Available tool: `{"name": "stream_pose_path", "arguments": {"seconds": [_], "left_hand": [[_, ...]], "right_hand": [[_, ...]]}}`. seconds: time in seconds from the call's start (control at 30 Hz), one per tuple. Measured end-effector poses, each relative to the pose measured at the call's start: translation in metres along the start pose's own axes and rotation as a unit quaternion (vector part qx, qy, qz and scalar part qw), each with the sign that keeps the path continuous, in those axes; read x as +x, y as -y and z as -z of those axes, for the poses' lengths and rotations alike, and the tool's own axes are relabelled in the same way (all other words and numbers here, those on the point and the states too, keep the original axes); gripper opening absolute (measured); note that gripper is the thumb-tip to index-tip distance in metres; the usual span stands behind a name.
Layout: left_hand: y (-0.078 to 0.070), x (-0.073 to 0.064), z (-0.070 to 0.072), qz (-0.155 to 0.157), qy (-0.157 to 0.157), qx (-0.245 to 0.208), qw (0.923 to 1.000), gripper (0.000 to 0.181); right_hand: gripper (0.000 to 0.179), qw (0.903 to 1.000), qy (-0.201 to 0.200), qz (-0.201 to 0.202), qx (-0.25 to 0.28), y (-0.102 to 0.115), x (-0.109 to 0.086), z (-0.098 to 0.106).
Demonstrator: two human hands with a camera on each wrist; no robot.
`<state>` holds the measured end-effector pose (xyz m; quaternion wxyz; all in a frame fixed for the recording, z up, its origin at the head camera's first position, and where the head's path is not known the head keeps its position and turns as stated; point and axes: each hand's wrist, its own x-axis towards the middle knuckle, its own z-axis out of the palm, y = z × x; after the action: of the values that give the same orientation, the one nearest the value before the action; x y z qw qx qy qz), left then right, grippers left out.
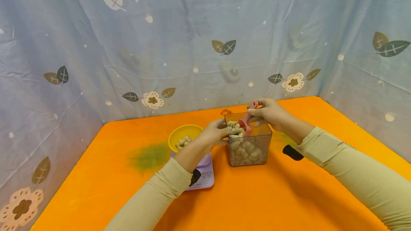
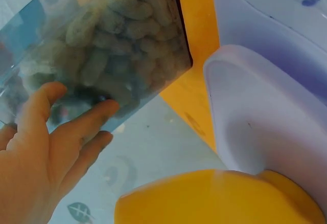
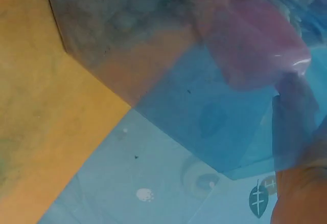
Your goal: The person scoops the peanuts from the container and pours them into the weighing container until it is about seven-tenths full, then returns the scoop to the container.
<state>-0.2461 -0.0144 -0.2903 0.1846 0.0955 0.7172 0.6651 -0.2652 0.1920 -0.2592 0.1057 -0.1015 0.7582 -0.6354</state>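
Note:
A clear smoky plastic box [image 1: 248,150] of unshelled peanuts [image 1: 236,131] stands between the two hands. My right hand [image 1: 271,113] grips the handle of a pink scoop [image 1: 246,122], its bowl down inside the box against the peanuts. Through the box wall, the right wrist view shows the scoop [image 3: 255,45] as a blurred pink shape. Fairly straight and spread, the fingers of my left hand [image 1: 212,134] touch the left side of the box; the left wrist view shows this hand [image 2: 46,142] against the see-through wall.
Left of the box, a yellow bowl [image 1: 174,136] with several peanuts sits on a lilac kitchen scale [image 1: 205,179], partly hidden by the left forearm. Orange cloth [image 1: 244,199] covers the table. A patterned curtain [image 1: 192,45] hangs behind and at both sides.

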Motion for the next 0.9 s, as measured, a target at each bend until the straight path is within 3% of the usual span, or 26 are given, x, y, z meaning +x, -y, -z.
{"name": "stream_pose_path", "arguments": {"seconds": [0.17, 0.53, 0.6, 0.8, 0.9], "left_hand": [[0.0, -0.002, 0.0, 0.009, 0.002, 0.007, 0.9999, 0.054], [-0.001, -0.001, -0.001, 0.007, 0.003, 0.006, 1.0, 0.051], [-0.002, -0.001, -0.001, 0.007, 0.002, 0.006, 1.0, 0.051], [-0.004, -0.002, -0.001, 0.017, 0.001, 0.002, 0.9998, 0.052], [-0.003, -0.002, 0.0, 0.011, -0.003, -0.001, 0.9999, 0.052]], "right_hand": [[0.014, 0.999, 0.007, -0.015, 0.042, -0.004, -0.004, 0.003], [0.016, 0.9917, 0.004, -0.006, 0.129, -0.016, -0.01, 0.017], [0.019, 0.9919, 0.005, -0.009, 0.127, -0.016, -0.011, 0.019], [0.02, 0.9989, 0.017, -0.007, 0.043, -0.009, -0.009, 0.008], [0.016, 0.9982, 0.009, -0.004, 0.059, -0.007, -0.01, 0.005]]}}
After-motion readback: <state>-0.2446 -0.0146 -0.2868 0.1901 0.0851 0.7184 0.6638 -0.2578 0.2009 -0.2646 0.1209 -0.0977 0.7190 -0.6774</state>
